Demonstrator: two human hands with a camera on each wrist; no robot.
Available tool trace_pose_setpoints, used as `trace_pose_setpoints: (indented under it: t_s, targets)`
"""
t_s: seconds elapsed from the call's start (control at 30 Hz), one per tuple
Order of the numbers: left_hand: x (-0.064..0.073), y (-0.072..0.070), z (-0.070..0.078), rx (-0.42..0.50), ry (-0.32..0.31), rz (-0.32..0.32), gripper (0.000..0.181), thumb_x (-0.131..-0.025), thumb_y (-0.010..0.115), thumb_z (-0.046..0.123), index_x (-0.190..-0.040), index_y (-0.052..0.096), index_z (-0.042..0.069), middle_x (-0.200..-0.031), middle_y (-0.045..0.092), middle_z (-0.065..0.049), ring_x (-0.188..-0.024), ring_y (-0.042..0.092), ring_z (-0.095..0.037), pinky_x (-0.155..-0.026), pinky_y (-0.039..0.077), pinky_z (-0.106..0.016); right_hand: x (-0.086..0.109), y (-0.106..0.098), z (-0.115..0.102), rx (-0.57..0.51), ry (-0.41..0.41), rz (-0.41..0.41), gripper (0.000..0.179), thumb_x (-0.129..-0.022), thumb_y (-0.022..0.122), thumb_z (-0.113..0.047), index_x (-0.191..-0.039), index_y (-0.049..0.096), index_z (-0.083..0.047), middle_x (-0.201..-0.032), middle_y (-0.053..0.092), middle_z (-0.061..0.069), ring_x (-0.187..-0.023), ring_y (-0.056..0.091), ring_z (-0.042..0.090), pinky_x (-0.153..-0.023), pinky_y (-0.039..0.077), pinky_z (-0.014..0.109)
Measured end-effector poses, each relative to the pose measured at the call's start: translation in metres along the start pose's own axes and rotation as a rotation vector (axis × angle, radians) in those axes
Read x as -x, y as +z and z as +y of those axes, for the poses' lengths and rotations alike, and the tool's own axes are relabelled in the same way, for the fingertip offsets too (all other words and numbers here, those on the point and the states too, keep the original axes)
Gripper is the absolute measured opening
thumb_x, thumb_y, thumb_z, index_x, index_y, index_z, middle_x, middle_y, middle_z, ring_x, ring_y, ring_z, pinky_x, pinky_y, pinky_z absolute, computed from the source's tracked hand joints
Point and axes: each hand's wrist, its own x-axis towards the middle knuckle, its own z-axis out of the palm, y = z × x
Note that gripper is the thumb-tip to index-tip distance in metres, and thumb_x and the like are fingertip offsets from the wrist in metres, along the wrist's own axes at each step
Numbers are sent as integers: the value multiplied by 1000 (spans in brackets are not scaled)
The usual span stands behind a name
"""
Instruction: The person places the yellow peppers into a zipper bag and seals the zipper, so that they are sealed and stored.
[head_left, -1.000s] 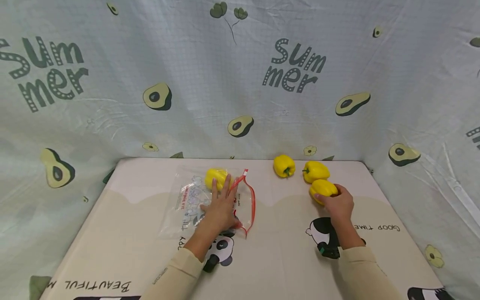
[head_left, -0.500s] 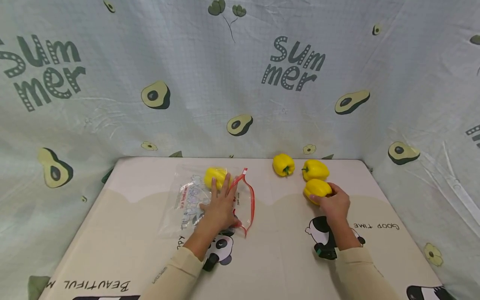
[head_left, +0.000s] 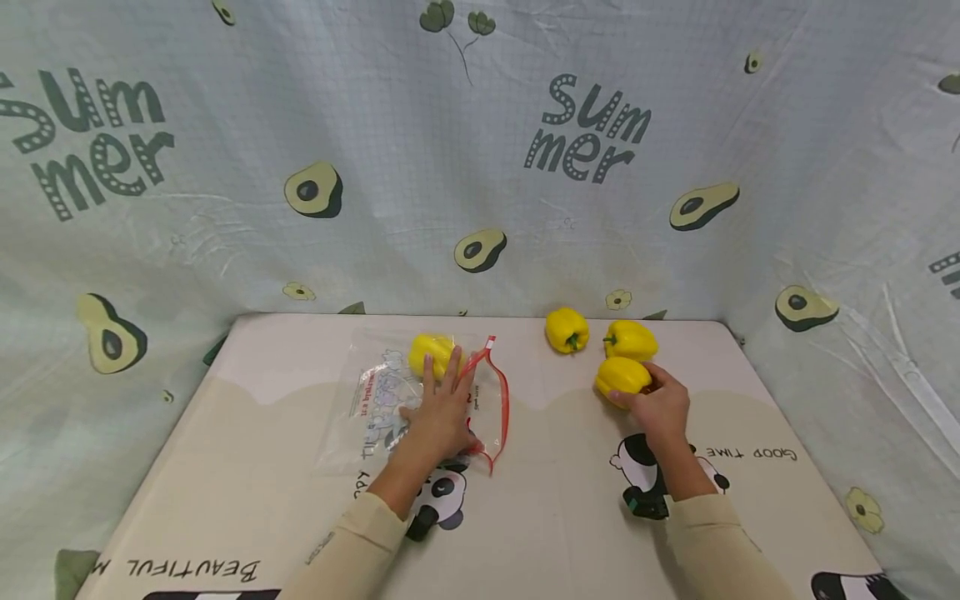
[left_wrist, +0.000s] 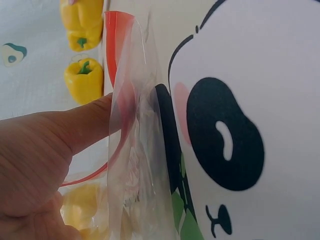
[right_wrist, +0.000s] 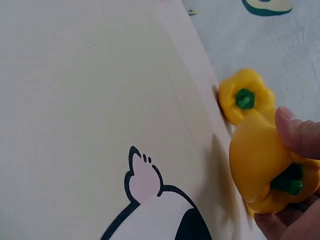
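Observation:
My left hand lies with spread fingers across a clear plastic zip bag. Red zip strips edge the bag's mouth, which gapes toward the right. Inside the bag is a yellow bell pepper, partly behind my fingers. In the left wrist view, a straight digit pushes against the film at the red edge. My right hand grips another yellow bell pepper between thumb and fingers. Its green stem faces the wrist in the right wrist view.
Two more yellow bell peppers, one at the back edge and one just behind the held one, rest on the table. A printed curtain hangs behind and at the sides. Dark wrist devices sit under both wrists.
My right hand has moved leftward with the yellow bell pepper, clear of its former spot at the right. My left hand and the bag stay where they were.

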Motion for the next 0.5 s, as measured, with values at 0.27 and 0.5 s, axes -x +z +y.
trace_pose_setpoints:
  t_s: [0.27, 0.5]
  targets:
    - [-1, 1, 0, -5, -4, 3, 121, -69, 97, 31, -167, 26, 26, -178, -11, 0, -163, -14, -44, -96, 27, -93, 2, 5, -2, 13, -36, -44, 80, -85, 86, -10, -154, 46, -2, -153, 53, 24, -138, 51, 41, -124, 40, 53]
    - [0, 2, 1, -5, -7, 7, 121, -69, 97, 31, -167, 26, 26, -178, -11, 0, -163, -14, -44, -96, 27, -93, 6, 11, -5, -6, -37, -93, 80, -85, 85, -8, -155, 46, -2, -155, 51, 23, -140, 50, 41, -125, 38, 53]
